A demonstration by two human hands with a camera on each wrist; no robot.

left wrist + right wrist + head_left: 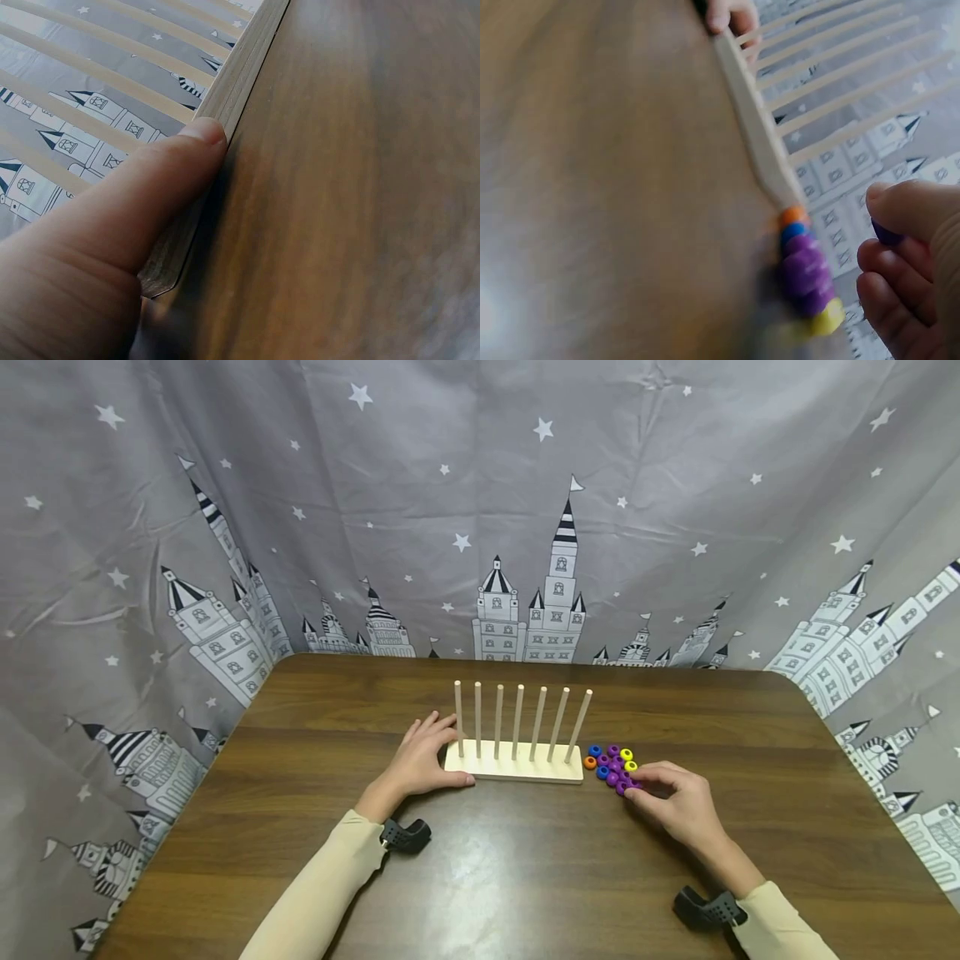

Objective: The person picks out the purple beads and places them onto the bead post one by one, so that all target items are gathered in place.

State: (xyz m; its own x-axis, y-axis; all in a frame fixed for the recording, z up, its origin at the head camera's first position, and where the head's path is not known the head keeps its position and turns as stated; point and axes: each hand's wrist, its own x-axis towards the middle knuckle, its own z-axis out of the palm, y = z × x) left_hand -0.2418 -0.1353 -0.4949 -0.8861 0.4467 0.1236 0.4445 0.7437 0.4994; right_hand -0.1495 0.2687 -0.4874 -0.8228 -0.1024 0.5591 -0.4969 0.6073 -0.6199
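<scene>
A pale wooden peg stand (513, 766) with a row of upright dowels stands mid-table. My left hand (420, 762) grips its left end, the thumb (191, 146) against the front edge and the other fingers behind. To the right of the stand lies a cluster of small round beads: purple beads (612, 777), blue beads (602, 772), yellow beads (626, 755) and an orange bead (589, 762). At the cluster's right side is my right hand (682, 806), which pinches a dark purple bead (886, 234) between thumb and fingers. No beads sit on the dowels.
The brown wooden table (525, 877) extends around the stand on all sides. Behind it hangs a grey curtain (420, 510) printed with castles and stars. A black wrist device (408, 835) is on the left wrist, another black wrist device (705, 910) on the right.
</scene>
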